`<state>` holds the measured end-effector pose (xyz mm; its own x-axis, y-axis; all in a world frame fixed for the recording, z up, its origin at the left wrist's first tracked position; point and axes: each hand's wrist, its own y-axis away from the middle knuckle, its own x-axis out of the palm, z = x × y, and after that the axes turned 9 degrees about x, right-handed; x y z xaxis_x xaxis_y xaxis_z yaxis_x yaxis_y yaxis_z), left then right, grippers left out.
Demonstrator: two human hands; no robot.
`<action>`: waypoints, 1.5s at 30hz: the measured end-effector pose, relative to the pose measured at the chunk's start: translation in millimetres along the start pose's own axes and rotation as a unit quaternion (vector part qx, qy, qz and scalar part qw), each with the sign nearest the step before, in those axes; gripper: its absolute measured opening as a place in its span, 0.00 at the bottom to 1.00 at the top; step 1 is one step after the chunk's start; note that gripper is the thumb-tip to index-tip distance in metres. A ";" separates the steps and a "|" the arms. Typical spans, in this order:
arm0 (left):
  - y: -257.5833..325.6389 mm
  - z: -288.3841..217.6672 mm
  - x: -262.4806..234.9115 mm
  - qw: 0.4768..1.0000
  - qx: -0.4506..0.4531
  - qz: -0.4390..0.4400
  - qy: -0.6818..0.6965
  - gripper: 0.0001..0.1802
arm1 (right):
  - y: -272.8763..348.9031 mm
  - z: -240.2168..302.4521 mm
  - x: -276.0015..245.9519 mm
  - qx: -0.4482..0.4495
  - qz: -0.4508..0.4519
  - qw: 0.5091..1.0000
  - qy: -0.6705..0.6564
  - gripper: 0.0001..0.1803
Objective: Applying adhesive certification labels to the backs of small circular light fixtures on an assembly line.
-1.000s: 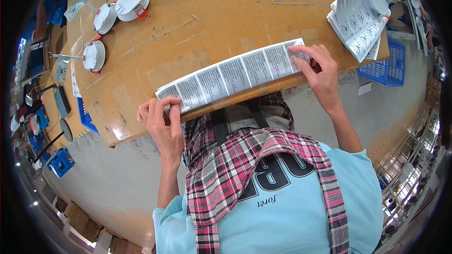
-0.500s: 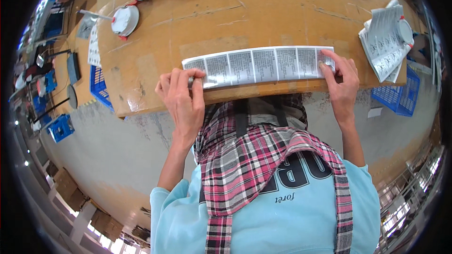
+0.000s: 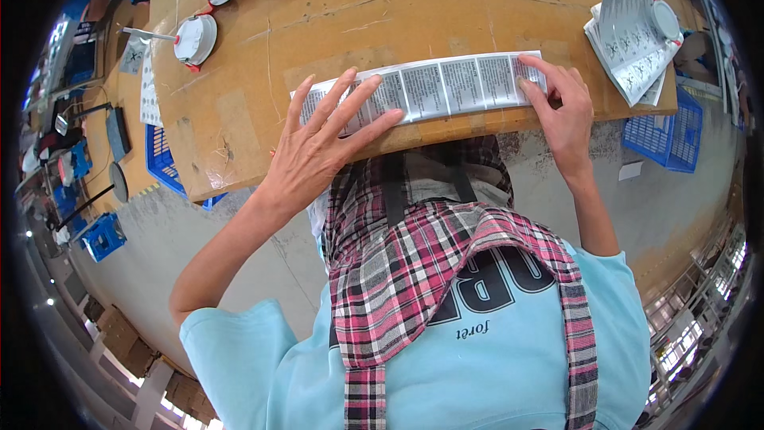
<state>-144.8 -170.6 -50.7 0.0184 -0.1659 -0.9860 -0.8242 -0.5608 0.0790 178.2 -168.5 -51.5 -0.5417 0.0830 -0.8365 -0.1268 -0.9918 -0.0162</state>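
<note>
Label strip (image 3: 461, 87), silver, printed in panels; lies along the near edge of the counter (image 3: 414, 28), about the middle.

Counter: tan wood, scuffed and scratched, with tape patches. Toward its left edge, round white lamp fittings with red clips, the nearest (image 3: 195, 40) just in from that edge. At the near right corner, a stack of printed sheets (image 3: 625, 52) with a round white fitting (image 3: 664, 20) on top.

Room: grey floor (image 3: 263, 263); blue crate (image 3: 664, 131) below the near right corner, another (image 3: 161, 155) beside the left edge; cardboard boxes (image 3: 123, 338) at lower left.

Left hand (image 3: 314, 131): grip wide, fingers spread over the strip's left panels, nothing clasped. Right hand (image 3: 561, 107): thumb and forefinger on the strip's right end; whether they pinch it cannot be told.

Changed since half a second ago: left fingers, then bent at the left end, now splayed farther along. Right hand remains at its end.
</note>
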 end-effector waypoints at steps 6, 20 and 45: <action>8.9 2.6 3.4 0.992 0.032 -0.008 -0.122 0.43 | -0.9 -3.0 0.5 -0.005 -0.010 1.000 -0.003 0.16; 9.4 17.4 9.4 0.993 0.087 -0.079 0.001 0.33 | 0.5 -5.9 4.0 -0.016 -0.019 1.000 0.012 0.17; 11.4 0.8 10.9 0.995 0.013 -0.095 -0.025 0.32 | -2.8 -0.4 -1.8 -0.018 0.015 0.998 0.061 0.18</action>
<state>-154.4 -178.2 -60.6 0.1465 -0.0178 -0.9890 -0.8235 -0.5561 -0.1120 179.8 -165.9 -50.2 -0.4400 0.0432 -0.8969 -0.0810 -0.9967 -0.0082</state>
